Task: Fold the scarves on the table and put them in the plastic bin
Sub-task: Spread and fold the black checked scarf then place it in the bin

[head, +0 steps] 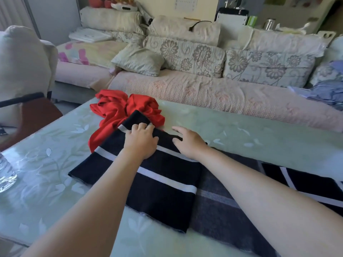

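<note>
A black scarf with white stripes (163,190) lies spread across the table (55,164), partly folded over itself, its far end reaching onto a crumpled red scarf (115,110). My left hand (142,140) lies palm down on the black scarf near its far end, fingers curled at the white stripe there. My right hand (187,140) rests on the same scarf's right edge with fingers spread and relaxed. The scarf runs on to the right (306,184) under my right forearm. No plastic bin is in view.
A clear glass object (5,173) stands at the table's left edge. A sofa with floral cushions (204,58) runs behind the table. A chair with a brown seat (37,112) is at the left. Blue cloth (328,91) lies on the sofa's right end.
</note>
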Available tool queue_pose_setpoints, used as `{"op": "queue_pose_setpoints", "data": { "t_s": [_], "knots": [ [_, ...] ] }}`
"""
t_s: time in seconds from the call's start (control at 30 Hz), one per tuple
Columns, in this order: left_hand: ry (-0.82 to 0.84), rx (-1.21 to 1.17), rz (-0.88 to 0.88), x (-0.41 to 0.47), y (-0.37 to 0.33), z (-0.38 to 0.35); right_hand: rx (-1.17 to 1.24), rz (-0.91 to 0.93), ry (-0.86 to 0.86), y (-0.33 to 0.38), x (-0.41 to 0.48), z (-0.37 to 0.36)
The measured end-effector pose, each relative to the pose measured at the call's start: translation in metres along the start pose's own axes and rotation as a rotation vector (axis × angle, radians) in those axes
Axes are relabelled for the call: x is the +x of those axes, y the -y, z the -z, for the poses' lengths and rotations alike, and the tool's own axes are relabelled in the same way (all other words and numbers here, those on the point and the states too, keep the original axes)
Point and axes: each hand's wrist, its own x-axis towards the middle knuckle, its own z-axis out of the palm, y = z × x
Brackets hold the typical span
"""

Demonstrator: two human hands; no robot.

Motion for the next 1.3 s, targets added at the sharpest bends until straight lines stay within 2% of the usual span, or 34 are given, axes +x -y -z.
{"op": "queue_pose_setpoints", "data": {
  "t_s": [0.17,0.23,0.33,0.4,0.5,0.6,0.67,0.77,0.83,1.07,1.2,1.3],
  "knots": [
    [0.014,-0.159,-0.219,-0.009,-0.084,-0.001,-0.018,-0.101,-0.106,-0.050,-0.051,0.044],
    [0.061,-0.203,-0.332,-0.016,-0.117,-0.006,-0.176,-0.182,-0.130,-0.072,-0.069,0.057],
    [0.233,-0.186,-0.403,-0.031,-0.152,-0.022,-0.474,-0.461,-0.022,-0.107,-0.094,0.070],
    [0.338,-0.073,-0.375,-0.042,-0.164,-0.040,-0.433,-0.560,0.071,-0.129,-0.109,0.075],
    [0.350,-0.009,-0.285,-0.045,-0.177,-0.054,-0.306,-0.438,0.126,-0.147,-0.128,0.084],
    [0.278,-0.037,-0.280,-0.045,-0.202,-0.048,-0.010,-0.306,-0.029,-0.154,-0.147,0.106],
    [0.202,-0.093,-0.328,-0.049,-0.227,-0.043,0.069,-0.270,-0.122,-0.166,-0.162,0.126],
    [0.203,-0.218,-0.375,-0.058,-0.266,-0.040,-0.062,-0.283,-0.199,-0.196,-0.188,0.155],
    [0.191,-0.216,-0.396,-0.066,-0.290,-0.041,-0.139,-0.326,-0.245,-0.218,-0.205,0.170],
    [0.178,-0.116,-0.234,-0.071,-0.333,-0.053,-0.234,-0.282,-0.183,-0.245,-0.223,0.180],
    [0.192,-0.383,-0.102,-0.066,-0.347,-0.061,-0.275,-0.221,-0.174,-0.246,-0.213,0.174],
    [0.197,-0.537,-0.094,-0.064,-0.352,-0.061,-0.290,-0.196,-0.216,-0.244,-0.202,0.172]
  ]
}}
